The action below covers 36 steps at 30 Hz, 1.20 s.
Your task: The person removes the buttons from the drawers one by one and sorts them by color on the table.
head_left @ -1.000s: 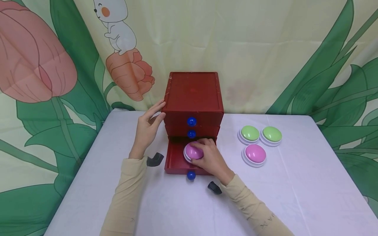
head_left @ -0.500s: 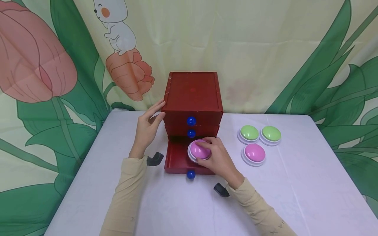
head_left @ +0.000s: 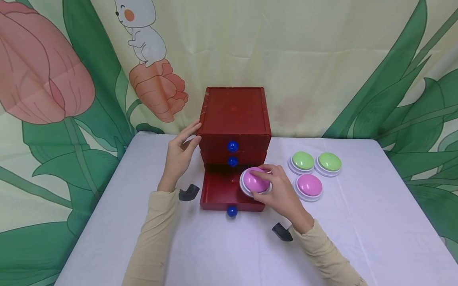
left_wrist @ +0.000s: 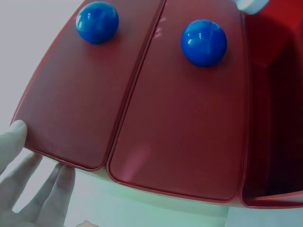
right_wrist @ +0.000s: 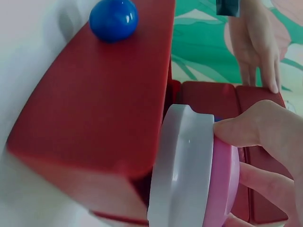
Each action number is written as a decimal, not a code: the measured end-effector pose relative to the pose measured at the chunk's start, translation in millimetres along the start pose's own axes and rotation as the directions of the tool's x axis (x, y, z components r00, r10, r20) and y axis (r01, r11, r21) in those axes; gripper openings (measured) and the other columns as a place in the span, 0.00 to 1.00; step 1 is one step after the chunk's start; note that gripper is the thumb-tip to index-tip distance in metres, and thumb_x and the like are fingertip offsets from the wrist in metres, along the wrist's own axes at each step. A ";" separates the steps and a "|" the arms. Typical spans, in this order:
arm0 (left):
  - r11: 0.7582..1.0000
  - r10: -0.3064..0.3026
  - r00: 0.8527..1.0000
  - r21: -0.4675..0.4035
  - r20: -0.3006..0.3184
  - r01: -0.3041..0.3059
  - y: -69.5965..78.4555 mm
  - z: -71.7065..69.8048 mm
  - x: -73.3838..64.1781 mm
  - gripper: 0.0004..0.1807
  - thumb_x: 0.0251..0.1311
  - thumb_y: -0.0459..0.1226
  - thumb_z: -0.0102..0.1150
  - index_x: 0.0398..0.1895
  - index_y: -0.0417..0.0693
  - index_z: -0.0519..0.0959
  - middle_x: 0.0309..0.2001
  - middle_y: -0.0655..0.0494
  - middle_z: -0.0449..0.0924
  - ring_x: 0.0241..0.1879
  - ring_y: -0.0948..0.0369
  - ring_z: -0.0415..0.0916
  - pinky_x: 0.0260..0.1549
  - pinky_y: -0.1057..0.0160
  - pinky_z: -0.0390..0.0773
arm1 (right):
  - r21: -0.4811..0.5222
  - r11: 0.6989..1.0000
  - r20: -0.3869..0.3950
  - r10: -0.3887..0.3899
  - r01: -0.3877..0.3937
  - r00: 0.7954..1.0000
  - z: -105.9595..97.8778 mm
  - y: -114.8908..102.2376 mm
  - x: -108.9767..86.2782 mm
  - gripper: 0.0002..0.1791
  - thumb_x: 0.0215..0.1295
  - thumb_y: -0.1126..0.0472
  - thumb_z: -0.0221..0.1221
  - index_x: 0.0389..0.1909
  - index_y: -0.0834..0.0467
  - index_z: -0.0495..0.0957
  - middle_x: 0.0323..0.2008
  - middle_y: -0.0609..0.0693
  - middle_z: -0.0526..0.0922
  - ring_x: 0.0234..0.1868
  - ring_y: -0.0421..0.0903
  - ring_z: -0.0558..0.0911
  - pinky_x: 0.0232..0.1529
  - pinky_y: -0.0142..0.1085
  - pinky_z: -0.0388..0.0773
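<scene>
My right hand (head_left: 280,192) pinches a pink push button (head_left: 255,180) with a white round base, thumb and fingers around its dome. The button is above the right side of the pulled-out bottom drawer (head_left: 218,190) of a dark red cabinet (head_left: 234,111). Up close in the right wrist view, its white base (right_wrist: 182,165) overlaps the drawer's edge. My left hand (head_left: 177,157) rests on the cabinet's left front corner. There, the left wrist view has the thumb (left_wrist: 14,139) on the front edge and straight fingers along the side.
Two green push buttons (head_left: 303,161) and another pink push button (head_left: 309,185) stand on the white table (head_left: 358,222), right of the cabinet. Blue ball knobs (head_left: 233,146) stick out from the drawer fronts. Behind hangs a printed curtain (head_left: 304,59).
My right hand has lifted the pink push button from the bottom drawer's middle and carried it rightward to the drawer's right side. My left hand stays at the cabinet corner.
</scene>
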State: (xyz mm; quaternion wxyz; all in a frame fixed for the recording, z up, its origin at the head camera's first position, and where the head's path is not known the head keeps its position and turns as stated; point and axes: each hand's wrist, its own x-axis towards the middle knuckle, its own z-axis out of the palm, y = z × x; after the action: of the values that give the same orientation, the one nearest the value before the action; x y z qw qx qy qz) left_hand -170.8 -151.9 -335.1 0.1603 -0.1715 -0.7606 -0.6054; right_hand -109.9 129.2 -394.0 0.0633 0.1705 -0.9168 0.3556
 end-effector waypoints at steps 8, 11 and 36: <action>1.000 0.001 1.000 -0.001 0.006 -0.001 -1.8 -1.9 -0.3 0.23 0.68 0.28 0.56 0.66 0.36 0.72 0.70 0.47 0.69 0.63 0.51 0.73 0.59 0.61 0.77 | -0.014 1.000 -0.032 -0.003 0.003 0.999 -14.8 16.0 -8.6 0.34 0.44 0.63 0.77 0.58 0.55 0.82 0.58 0.60 0.75 0.61 0.59 0.70 0.46 0.55 0.84; 1.000 0.000 1.000 -0.001 0.004 0.000 -2.0 -1.5 -0.2 0.23 0.68 0.28 0.56 0.66 0.36 0.72 0.70 0.47 0.69 0.63 0.52 0.73 0.59 0.61 0.77 | -0.023 1.000 -0.060 -0.019 0.017 0.998 -20.4 21.8 -11.1 0.33 0.45 0.64 0.77 0.57 0.56 0.82 0.58 0.61 0.75 0.61 0.59 0.70 0.46 0.56 0.84; 1.000 0.001 1.000 0.003 0.007 -0.001 -3.6 -2.3 0.2 0.23 0.68 0.28 0.56 0.66 0.35 0.72 0.70 0.43 0.68 0.64 0.50 0.72 0.59 0.63 0.77 | -0.066 0.997 -0.242 0.021 -0.038 0.970 -62.9 64.9 -25.8 0.29 0.44 0.69 0.74 0.53 0.65 0.82 0.53 0.66 0.77 0.57 0.63 0.70 0.47 0.59 0.77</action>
State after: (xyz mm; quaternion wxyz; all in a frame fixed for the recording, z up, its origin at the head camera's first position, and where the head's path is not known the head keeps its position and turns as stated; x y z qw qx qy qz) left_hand -172.6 -154.9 -337.7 0.1582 -0.1738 -0.7620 -0.6034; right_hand -109.3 223.2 -394.5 0.1747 0.1101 -0.9166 0.3423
